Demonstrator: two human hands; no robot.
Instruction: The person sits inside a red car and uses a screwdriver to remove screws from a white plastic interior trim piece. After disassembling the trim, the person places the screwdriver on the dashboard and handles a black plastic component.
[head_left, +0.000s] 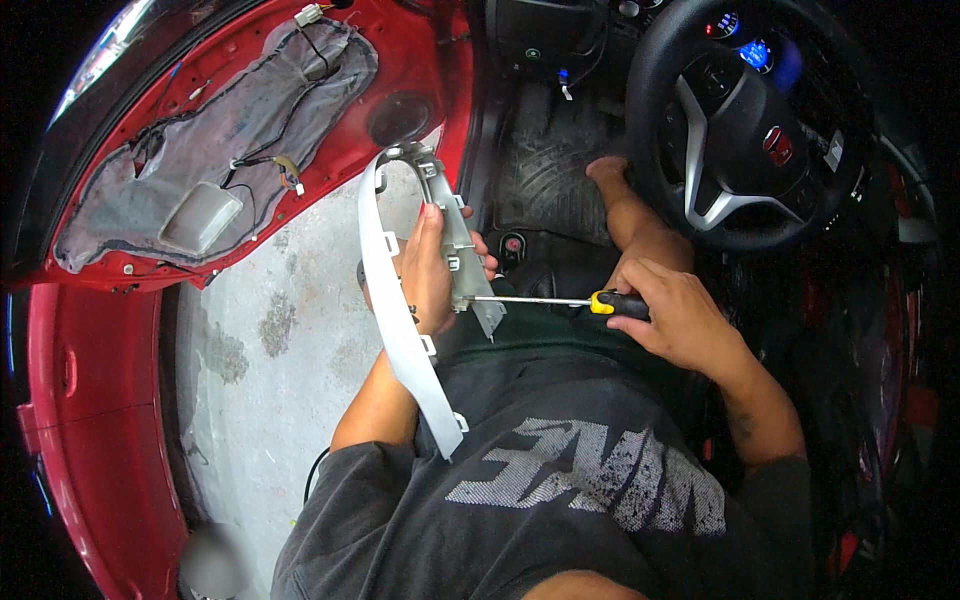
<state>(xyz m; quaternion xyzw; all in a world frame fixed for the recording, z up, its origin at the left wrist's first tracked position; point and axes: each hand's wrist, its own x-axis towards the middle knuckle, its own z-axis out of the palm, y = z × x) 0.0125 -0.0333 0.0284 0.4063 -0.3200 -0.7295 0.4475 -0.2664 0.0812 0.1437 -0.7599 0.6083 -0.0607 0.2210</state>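
The left hand (pixel 425 285) grips a curved white trim piece (pixel 388 300), its fingertips showing past the trim's right-hand side. The right hand (pixel 672 312) is closed around the handle of a screwdriver (pixel 603 302), its shaft running leftward to the trim's inner side; whether the tip touches is unclear. Beyond both hands, the footwell (pixel 490 130) contains a black mat (pixel 545 160) and a bare foot (pixel 607 170). Left of the left hand, a red door (pixel 440 80) bears a grey liner (pixel 200 130) with wires and connectors on it.
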